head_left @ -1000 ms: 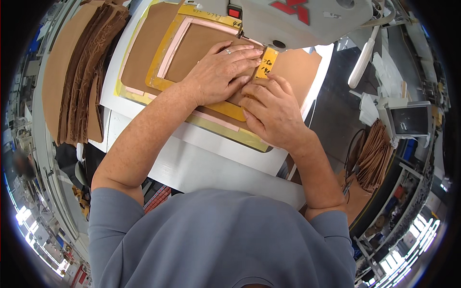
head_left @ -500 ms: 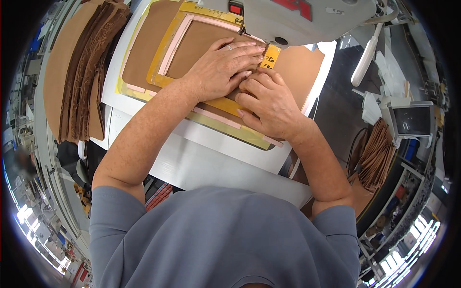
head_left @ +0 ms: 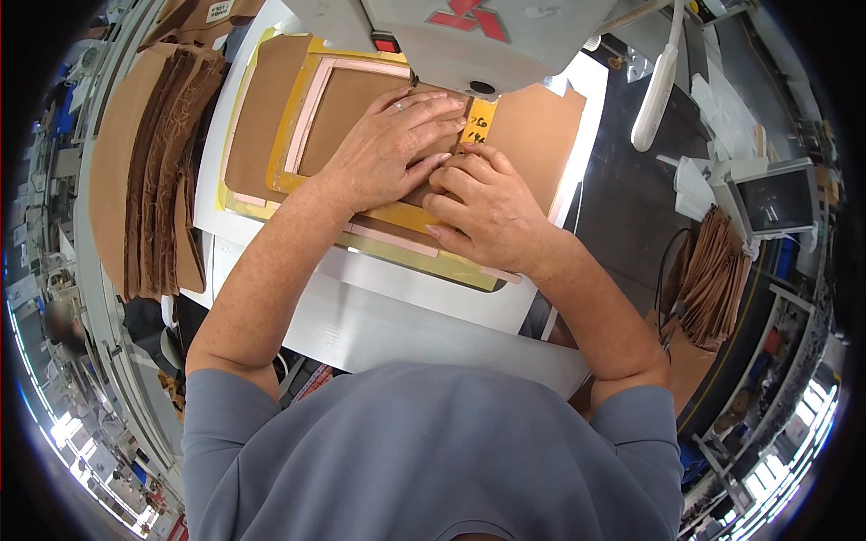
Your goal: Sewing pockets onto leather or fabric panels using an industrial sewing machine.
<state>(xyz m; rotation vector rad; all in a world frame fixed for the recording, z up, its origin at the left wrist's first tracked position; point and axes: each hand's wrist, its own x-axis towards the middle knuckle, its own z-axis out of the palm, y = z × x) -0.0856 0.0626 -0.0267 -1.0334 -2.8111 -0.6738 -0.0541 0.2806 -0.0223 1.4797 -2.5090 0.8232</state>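
Note:
My left hand (head_left: 390, 149) lies with its fingers stretched over a brown leather-like panel (head_left: 354, 99), a ring on one finger. The panel sits inside a yellow template frame (head_left: 290, 155) lined with pale pink strips. Close beside it, my right hand (head_left: 492, 203) has its fingers bent and drawn together at the right side of the frame, below a yellow strip with handwriting (head_left: 478, 119). Whatever the right fingertips grip is hidden under them. A larger brown piece (head_left: 539, 135) extends to the right under the frame.
A grey sewing machine head (head_left: 505, 45) overhangs the work just beyond my hands. Stacked brown panels (head_left: 158, 171) stand at the left. On the right are a white handle-shaped lamp (head_left: 657, 99), a small screen (head_left: 776, 200) and a hanging bundle of brown pieces (head_left: 713, 279). A white board (head_left: 406, 279) lies underneath.
The whole view has shifted a little, so hands and template appear further left. Both hands keep nearly the same pose and place on the work.

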